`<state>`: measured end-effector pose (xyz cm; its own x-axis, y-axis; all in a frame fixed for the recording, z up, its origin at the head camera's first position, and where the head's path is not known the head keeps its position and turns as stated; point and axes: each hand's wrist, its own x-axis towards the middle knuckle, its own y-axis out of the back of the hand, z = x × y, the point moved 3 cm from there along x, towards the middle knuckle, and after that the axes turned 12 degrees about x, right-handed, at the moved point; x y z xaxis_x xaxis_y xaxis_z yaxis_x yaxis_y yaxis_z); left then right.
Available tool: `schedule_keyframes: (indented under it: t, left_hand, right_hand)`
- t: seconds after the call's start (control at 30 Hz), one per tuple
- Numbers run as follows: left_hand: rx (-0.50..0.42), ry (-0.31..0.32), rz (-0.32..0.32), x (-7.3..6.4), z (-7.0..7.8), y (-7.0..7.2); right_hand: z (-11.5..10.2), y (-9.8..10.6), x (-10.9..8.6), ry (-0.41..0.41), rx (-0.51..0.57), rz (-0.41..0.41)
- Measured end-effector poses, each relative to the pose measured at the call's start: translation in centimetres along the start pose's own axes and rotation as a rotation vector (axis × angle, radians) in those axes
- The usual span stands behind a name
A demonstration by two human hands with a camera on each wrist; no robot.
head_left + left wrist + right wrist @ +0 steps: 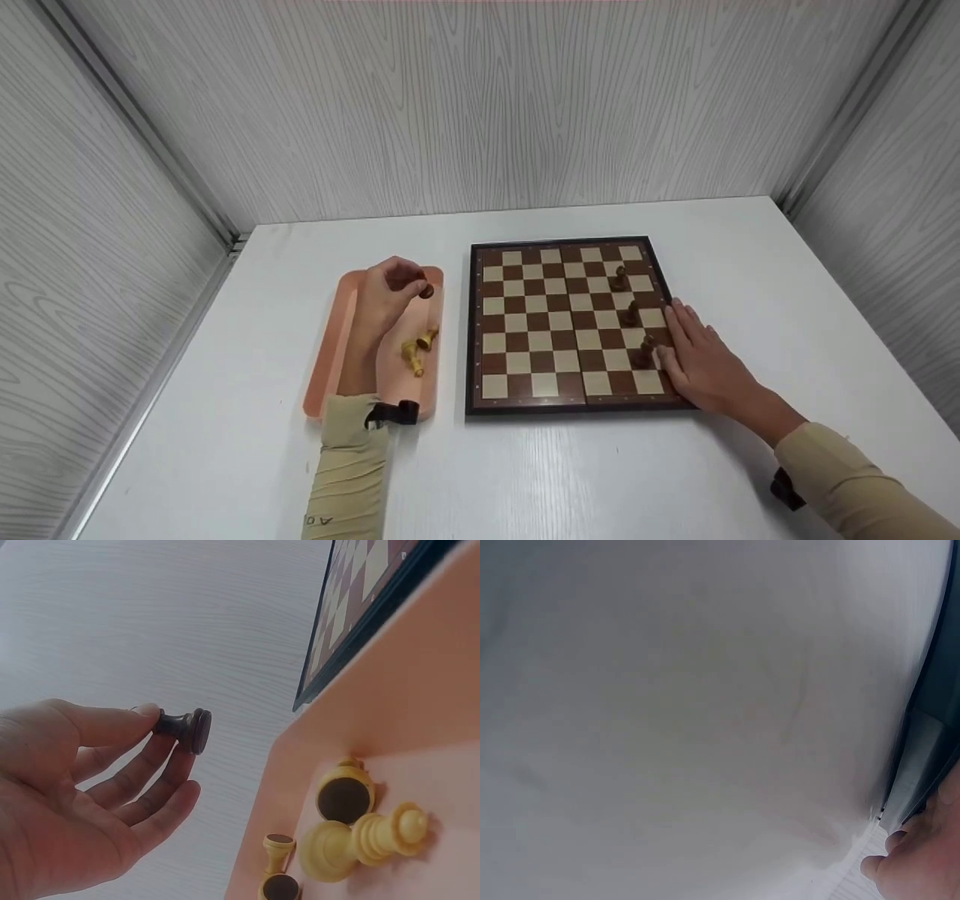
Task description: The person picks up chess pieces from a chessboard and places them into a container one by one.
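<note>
My left hand is above the pink tray and pinches a dark chess piece between thumb and fingertips. Its round base faces outward; the fingers hide its top. Several yellow chess pieces lie on their sides in the tray. To the right, my right hand rests with straight fingers along the right edge of the chessboard. Three dark chess pieces stand near that side of the board: a far one, a middle one and a near one close to the right thumb.
A white table carries the tray and the board, with a narrow gap between them. Wood-grained panels rise behind and on both sides. Small black devices are strapped at the wrists.
</note>
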<state>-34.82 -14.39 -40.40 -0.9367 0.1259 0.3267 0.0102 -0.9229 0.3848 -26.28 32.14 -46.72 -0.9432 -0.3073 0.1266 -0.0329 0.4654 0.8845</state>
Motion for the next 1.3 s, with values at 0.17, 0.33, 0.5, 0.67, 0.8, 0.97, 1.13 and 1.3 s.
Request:
schedule_keyframes:
  t: [0.17,0.33,0.5,0.67,0.8,0.97,1.13,1.3]
  left_hand:
    - [-0.013,0.018,0.001,-0.3,-0.7,0.4]
    - [0.030,0.069,0.000,-0.5,-1.3,1.1]
    - [0.184,0.124,-0.007,-0.8,-1.7,2.2]
    - [0.203,0.136,0.008,-0.8,-1.6,3.1]
    - [0.192,0.127,-0.006,-0.7,-1.2,3.2]
    - [0.210,0.119,-0.008,-0.7,-0.5,3.0]
    - [0.173,0.112,-0.027,-0.8,1.1,2.3]
    - [0.120,0.045,-0.043,-0.5,2.2,1.1]
  right_hand:
    - [0.1,-0.1,-0.1,-0.019,0.001,-0.023]
    - [-0.1,0.0,0.0,-0.023,0.000,-0.030]
    - [-0.4,0.2,0.1,-0.011,-0.007,-0.017]
    - [-0.5,0.3,0.2,-0.002,-0.014,0.000]
    - [-0.4,0.4,0.2,-0.009,-0.017,-0.005]
    - [-0.3,0.5,0.0,-0.028,-0.024,-0.029]
    - [-0.3,0.4,-0.1,-0.039,-0.014,-0.038]
    - [-0.3,0.2,0.0,-0.029,-0.017,-0.030]
